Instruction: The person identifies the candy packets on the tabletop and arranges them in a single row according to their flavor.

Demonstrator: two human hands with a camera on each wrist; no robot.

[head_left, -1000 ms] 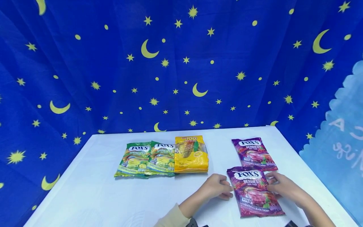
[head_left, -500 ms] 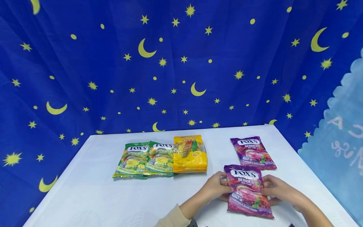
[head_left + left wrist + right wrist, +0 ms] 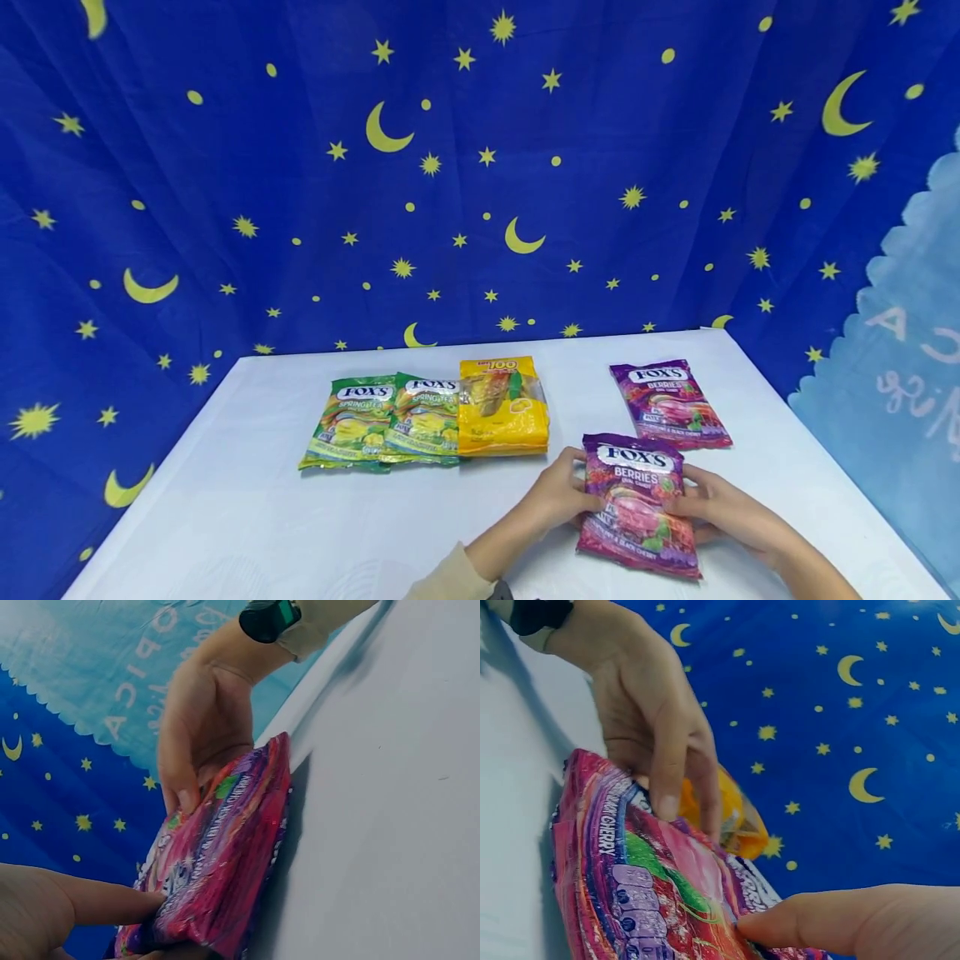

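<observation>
Both hands grip a purple FOX'S Berries candy bag by its two sides, its printed face up. My left hand pinches the left side, thumb on top and fingers partly hidden beneath. On the opposite side my right hand does the same, with its thumb over the edge. In the left wrist view the candy bag is tilted, its lower edge close above the white table. The right wrist view shows the left hand across the candy bag, with the right thumb in front.
Behind the held bag lies a second purple Berries bag. Left of it, a yellow candy bag lies against two overlapping green Spring Tea bags. They rest on a white table before a blue star-patterned curtain.
The purple bag in front has moved left, away from the bag behind it. My left hand, beside it one second ago, now grips its left side, and the right hand has moved left with it.
</observation>
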